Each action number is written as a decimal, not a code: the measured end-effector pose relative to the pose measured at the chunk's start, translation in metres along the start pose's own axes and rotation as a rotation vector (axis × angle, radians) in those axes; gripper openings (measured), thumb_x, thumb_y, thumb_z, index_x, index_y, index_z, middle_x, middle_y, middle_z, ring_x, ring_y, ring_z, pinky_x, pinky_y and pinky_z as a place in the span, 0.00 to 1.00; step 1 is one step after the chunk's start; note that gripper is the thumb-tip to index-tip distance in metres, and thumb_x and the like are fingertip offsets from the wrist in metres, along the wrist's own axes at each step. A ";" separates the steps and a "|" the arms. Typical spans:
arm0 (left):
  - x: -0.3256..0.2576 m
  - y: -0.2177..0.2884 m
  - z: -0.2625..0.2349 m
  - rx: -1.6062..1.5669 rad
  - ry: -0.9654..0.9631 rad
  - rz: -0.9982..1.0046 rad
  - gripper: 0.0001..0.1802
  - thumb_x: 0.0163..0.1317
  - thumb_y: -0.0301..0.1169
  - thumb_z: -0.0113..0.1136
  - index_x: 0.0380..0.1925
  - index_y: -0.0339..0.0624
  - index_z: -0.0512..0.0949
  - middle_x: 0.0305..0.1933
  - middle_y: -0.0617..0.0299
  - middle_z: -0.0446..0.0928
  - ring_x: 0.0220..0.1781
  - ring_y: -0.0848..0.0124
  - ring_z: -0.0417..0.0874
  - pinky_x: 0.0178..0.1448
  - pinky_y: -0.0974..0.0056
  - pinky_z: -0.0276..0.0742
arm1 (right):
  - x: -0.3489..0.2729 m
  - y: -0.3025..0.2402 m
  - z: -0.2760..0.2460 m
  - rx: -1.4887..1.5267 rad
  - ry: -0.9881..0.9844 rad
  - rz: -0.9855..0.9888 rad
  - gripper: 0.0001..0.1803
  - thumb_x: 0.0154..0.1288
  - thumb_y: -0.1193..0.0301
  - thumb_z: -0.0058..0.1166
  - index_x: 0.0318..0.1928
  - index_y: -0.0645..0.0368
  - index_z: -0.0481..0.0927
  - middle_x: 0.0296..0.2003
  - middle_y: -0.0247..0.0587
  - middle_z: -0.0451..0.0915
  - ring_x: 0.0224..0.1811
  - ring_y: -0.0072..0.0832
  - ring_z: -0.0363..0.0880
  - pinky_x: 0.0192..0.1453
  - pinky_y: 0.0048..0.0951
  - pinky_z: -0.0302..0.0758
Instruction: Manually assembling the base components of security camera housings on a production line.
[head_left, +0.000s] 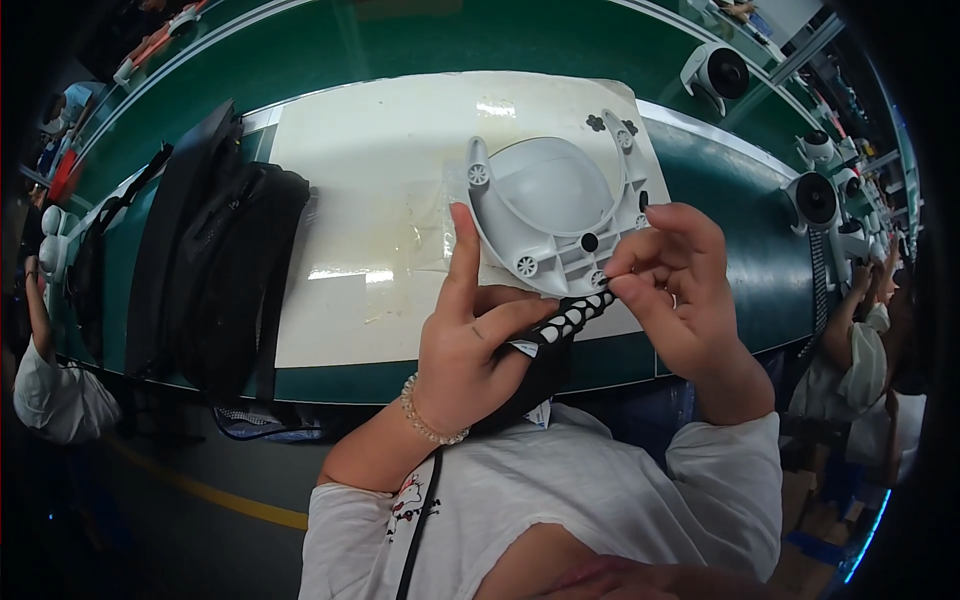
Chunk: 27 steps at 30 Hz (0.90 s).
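White rigid-looking plastic moulding (556,200), two curved prongs and a smooth rounded centre, lies right of middle on the cream-coloured flat board (375,165), prongs pointing far. Spoked round recesses dot its ribbed frame; a black round pad (590,242) sits at the near middle. Left hand (470,345) at the near left: one digit upright beside the left prong, others folded round a narrow black strip with white ovals (575,318), which runs along the moulding's near edge. Right hand (690,290) at the near right: thumb and forefinger brought together by the strip's right end; cannot tell whether anything small is between the tips. Handling, by judgement: moulding light and stiff, smooth centre likely slippery, prongs perhaps the weaker parts; best held by the ribbed near frame. Strip likely thin, bendy, perhaps tacky; best taken by its ends. Soft-looking black fabric bag (240,280) stands well apart, left.
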<state>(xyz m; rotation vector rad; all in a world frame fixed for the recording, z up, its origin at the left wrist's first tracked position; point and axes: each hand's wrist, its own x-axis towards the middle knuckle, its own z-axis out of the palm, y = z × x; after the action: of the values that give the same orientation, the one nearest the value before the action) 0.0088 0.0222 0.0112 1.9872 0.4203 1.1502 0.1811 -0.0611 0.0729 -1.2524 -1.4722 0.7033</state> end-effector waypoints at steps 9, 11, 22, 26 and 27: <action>-0.001 -0.004 0.002 0.001 0.026 0.020 0.21 0.33 0.10 0.49 0.30 0.36 0.79 0.64 0.28 0.42 0.37 0.61 0.83 0.40 0.66 0.77 | -0.002 0.014 0.003 -0.553 0.066 -0.426 0.23 0.50 0.82 0.53 0.50 0.58 0.69 0.34 0.41 0.79 0.21 0.27 0.76 0.22 0.21 0.70; -0.001 -0.005 0.002 -0.001 0.036 0.022 0.21 0.33 0.10 0.49 0.31 0.36 0.78 0.64 0.28 0.43 0.37 0.61 0.83 0.40 0.66 0.77 | -0.003 0.014 0.000 -0.664 0.056 -0.514 0.23 0.47 0.81 0.54 0.48 0.58 0.71 0.35 0.40 0.79 0.20 0.26 0.75 0.20 0.21 0.68; -0.003 -0.008 0.002 0.005 0.054 0.036 0.20 0.33 0.10 0.50 0.30 0.36 0.78 0.64 0.28 0.43 0.35 0.62 0.83 0.40 0.67 0.77 | -0.010 -0.017 -0.008 -0.635 0.008 -0.168 0.25 0.50 0.79 0.55 0.51 0.63 0.68 0.44 0.49 0.76 0.22 0.28 0.76 0.23 0.19 0.71; -0.002 -0.008 0.003 -0.007 0.044 0.048 0.20 0.33 0.10 0.50 0.30 0.37 0.78 0.64 0.28 0.43 0.35 0.62 0.83 0.40 0.67 0.77 | -0.007 -0.001 -0.004 -0.300 0.031 -0.421 0.25 0.50 0.82 0.52 0.52 0.63 0.65 0.40 0.49 0.78 0.23 0.27 0.78 0.23 0.21 0.72; -0.001 -0.008 0.003 -0.003 0.045 0.045 0.20 0.33 0.10 0.50 0.30 0.37 0.78 0.64 0.28 0.43 0.34 0.62 0.83 0.40 0.67 0.77 | -0.005 0.001 -0.004 -0.300 0.032 -0.422 0.25 0.50 0.82 0.52 0.52 0.63 0.65 0.40 0.49 0.78 0.23 0.27 0.78 0.23 0.21 0.72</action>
<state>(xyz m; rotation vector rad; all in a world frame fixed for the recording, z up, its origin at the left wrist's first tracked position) 0.0115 0.0249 0.0034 1.9803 0.3987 1.2250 0.1844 -0.0661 0.0719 -1.1097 -1.7876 0.1849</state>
